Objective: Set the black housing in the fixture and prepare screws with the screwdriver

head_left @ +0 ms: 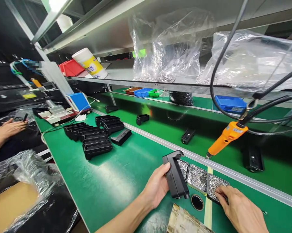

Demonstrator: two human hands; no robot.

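My left hand (157,187) grips the light, stiff black plastic housing (175,176) by its long sides just left of the screw trays (197,178), while my right hand's (240,210) fingertips pinch there.

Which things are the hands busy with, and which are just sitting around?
Busy with:
left hand holding black plastic part
right hand reaching into screw trays

Sitting around:
stacked black parts
orange screwdriver
coloured bins
plastic bags
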